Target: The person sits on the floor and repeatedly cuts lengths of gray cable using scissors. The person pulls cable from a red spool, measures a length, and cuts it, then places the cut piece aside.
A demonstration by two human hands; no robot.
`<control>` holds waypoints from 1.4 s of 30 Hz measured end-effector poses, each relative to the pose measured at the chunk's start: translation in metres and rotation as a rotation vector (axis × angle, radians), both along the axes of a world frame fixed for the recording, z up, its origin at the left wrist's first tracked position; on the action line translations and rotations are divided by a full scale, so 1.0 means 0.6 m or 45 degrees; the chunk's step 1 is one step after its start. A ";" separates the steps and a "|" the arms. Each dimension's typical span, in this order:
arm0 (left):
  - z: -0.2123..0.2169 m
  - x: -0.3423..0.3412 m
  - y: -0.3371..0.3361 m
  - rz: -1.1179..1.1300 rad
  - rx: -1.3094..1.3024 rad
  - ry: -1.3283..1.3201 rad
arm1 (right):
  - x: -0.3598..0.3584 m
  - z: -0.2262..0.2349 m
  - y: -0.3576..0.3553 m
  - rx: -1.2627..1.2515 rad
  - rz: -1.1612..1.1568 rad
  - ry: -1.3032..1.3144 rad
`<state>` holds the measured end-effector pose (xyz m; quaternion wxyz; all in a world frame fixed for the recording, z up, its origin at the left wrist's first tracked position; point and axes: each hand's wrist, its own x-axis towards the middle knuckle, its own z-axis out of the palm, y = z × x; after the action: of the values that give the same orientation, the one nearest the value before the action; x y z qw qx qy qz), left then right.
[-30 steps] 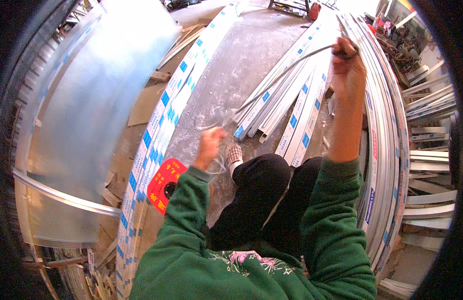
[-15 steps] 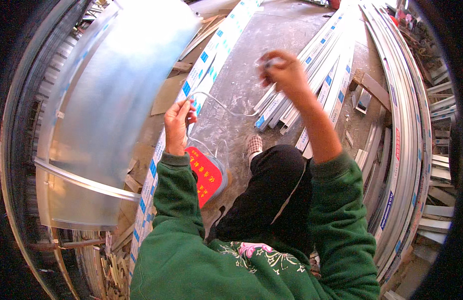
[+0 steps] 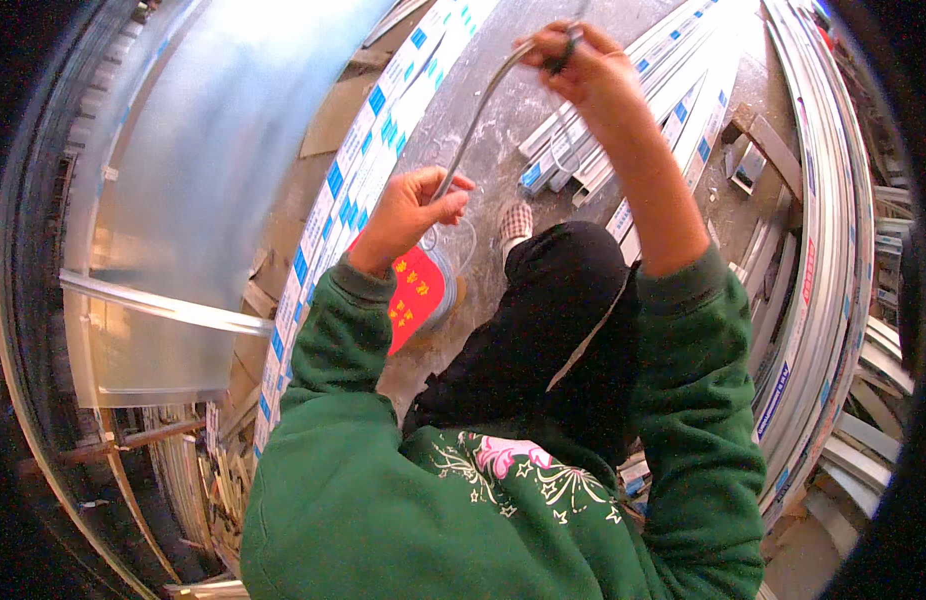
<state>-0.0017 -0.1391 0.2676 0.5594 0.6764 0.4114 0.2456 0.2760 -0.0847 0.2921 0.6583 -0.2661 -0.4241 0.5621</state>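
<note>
A thin grey flexible strip (image 3: 480,115) is stretched between my two raised hands. My left hand (image 3: 408,215) pinches it between thumb and fingers, above a round coil of grey strip (image 3: 446,290) on the floor. A red label with yellow print (image 3: 411,302) covers much of the coil. Higher and to the right, my right hand (image 3: 588,65) has its fingers closed on the strip's upper part. A small dark item (image 3: 563,52) shows at those fingers; its kind I cannot make out. A pale loop hangs below the right hand.
Long profiles in white and blue film (image 3: 368,130) run along the left. More bundled profiles (image 3: 663,80) lie ahead right, and a tall stack (image 3: 828,230) curves down the right side. A large shiny sheet (image 3: 203,180) stands at left. My checkered shoe (image 3: 516,220) is on the floor.
My right hand has moved up and slightly right, while my left hand has moved right and a little up. The strip is now drawn between them. The view has shifted slightly.
</note>
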 end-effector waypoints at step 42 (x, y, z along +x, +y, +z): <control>-0.636 -0.047 -0.097 0.275 0.271 1.318 | 0.133 0.021 -0.033 -0.042 -0.774 -0.041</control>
<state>-0.0299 -0.1974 -0.1142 0.1835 0.7157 0.6735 -0.0233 0.3557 -0.1045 0.3048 0.7851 -0.4003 -0.3263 0.3420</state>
